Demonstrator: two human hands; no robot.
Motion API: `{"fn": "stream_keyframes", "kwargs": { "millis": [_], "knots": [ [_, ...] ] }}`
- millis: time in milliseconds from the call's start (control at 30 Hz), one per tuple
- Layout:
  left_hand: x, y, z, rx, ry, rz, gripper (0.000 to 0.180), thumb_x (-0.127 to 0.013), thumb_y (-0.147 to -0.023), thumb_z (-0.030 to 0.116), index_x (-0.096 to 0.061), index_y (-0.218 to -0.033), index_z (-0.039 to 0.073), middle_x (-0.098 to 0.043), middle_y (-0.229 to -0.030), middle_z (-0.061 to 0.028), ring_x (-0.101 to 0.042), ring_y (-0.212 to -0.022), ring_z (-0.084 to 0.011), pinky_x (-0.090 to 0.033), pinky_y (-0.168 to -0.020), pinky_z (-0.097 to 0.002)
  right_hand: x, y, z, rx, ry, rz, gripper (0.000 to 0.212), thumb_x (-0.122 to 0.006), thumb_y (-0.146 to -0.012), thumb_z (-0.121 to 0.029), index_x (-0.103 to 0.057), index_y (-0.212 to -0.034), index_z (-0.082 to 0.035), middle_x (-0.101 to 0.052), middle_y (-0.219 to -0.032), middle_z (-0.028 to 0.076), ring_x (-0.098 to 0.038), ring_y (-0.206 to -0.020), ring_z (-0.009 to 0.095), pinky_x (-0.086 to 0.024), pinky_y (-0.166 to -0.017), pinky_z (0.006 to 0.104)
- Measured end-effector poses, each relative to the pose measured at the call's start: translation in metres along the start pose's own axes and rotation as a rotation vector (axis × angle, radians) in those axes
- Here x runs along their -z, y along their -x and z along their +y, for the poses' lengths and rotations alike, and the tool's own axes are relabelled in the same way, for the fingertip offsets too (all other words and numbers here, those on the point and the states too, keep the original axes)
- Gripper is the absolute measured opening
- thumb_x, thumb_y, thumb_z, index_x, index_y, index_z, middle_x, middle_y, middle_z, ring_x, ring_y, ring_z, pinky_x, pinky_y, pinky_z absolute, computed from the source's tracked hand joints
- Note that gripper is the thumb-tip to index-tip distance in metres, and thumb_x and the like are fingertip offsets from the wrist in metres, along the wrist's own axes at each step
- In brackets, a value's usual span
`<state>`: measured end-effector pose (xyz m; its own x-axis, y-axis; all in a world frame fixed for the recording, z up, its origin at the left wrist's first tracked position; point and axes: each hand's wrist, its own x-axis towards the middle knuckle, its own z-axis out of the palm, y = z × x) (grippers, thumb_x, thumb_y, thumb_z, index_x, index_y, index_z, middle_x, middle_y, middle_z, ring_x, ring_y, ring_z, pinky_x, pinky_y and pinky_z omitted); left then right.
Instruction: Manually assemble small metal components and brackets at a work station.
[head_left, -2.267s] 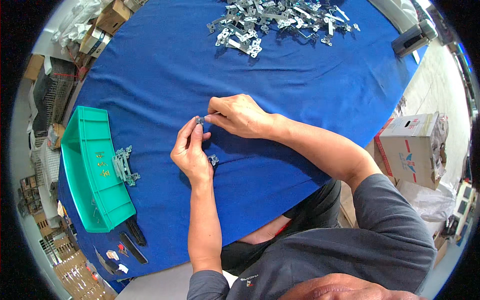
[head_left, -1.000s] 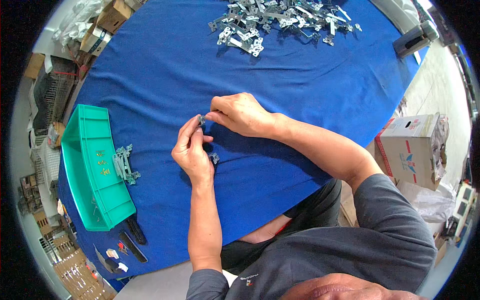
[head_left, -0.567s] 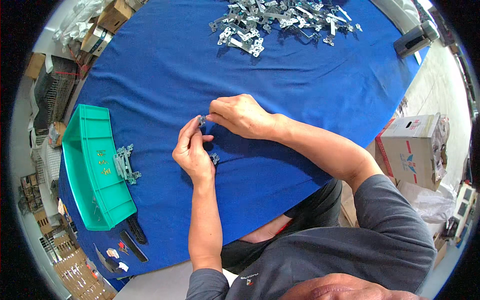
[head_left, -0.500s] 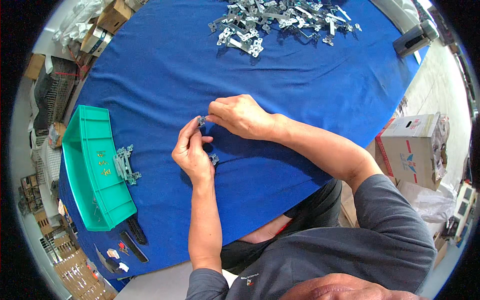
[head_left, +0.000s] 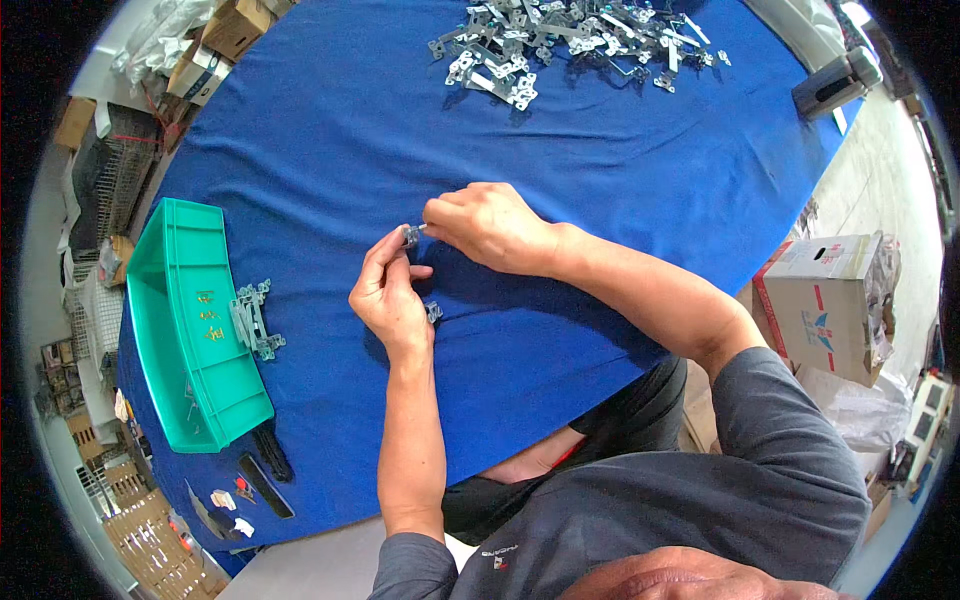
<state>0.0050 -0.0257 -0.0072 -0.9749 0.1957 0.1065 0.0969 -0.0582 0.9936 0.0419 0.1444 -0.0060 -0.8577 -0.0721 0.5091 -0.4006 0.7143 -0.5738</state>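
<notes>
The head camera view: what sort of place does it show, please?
Probably a small workshop or assembly space: a heap of metal brackets lies on the blue tablecloth, the left hand holds a small metal part, and a cardboard box is beside the table.

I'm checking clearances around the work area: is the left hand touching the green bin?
Apart. The head view shows it plainly: a stretch of blue cloth lies between the left hand and the green bin.
</notes>
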Motion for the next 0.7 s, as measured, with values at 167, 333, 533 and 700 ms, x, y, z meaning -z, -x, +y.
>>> {"fn": "stream_keyframes", "kwargs": {
  "millis": [167, 333, 533, 700],
  "knots": [
    [-0.002, 0.0, 0.0, 0.016, 0.036, 0.03, 0.022, -0.055, -0.093, -0.007, -0.071, -0.109, -0.004, -0.071, -0.106, -0.0128, -0.069, -0.091, -0.0168, -0.059, -0.066, -0.0254, 0.002, -0.003, -0.003, -0.025, -0.048, 0.03, 0.017, -0.066, -0.091, -0.018, -0.056, -0.089, -0.005, -0.061, -0.076, 0.013, -0.063, -0.072, 0.035, -0.049, -0.062, 0.0464],
    [-0.003, 0.001, 0.002, -0.007, 0.036, 0.014, 0.022, -0.055, -0.094, -0.007, -0.071, -0.109, -0.004, -0.071, -0.106, -0.013, -0.069, -0.092, -0.0173, -0.06, -0.068, -0.0266, 0.008, -0.004, -0.007, -0.239, 0.081, -0.183, 0.022, -0.067, -0.092, -0.023, -0.059, -0.09, -0.003, -0.065, -0.079, 0.014, -0.067, -0.075, 0.034, -0.05, -0.063, 0.0434],
    [-0.001, 0.0, 0.003, 0.022, 0.059, 0.03, 0.022, -0.054, -0.094, -0.008, -0.071, -0.107, -0.005, -0.07, -0.107, -0.0136, -0.068, -0.09, -0.0168, -0.061, -0.069, -0.0267, -0.002, -0.005, -0.008, -0.147, -0.169, 0.127, 0.031, -0.063, -0.094, -0.033, -0.06, -0.079, -0.005, -0.066, -0.072, 0.015, -0.066, -0.07, 0.039, -0.051, -0.06, 0.0488],
    [0.001, 0.0, 0.001, -0.002, 0.021, 0.03, 0.026, -0.054, -0.091, -0.01, -0.071, -0.109, -0.004, -0.071, -0.106, -0.0137, -0.069, -0.092, -0.0187, -0.06, -0.071, -0.028, -0.002, -0.003, -0.003, -0.219, -0.015, -0.002, 0.032, -0.066, -0.091, -0.033, -0.06, -0.078, -0.004, -0.066, -0.074, 0.019, -0.066, -0.07, 0.04, -0.052, -0.061, 0.0486]
  ]
}}
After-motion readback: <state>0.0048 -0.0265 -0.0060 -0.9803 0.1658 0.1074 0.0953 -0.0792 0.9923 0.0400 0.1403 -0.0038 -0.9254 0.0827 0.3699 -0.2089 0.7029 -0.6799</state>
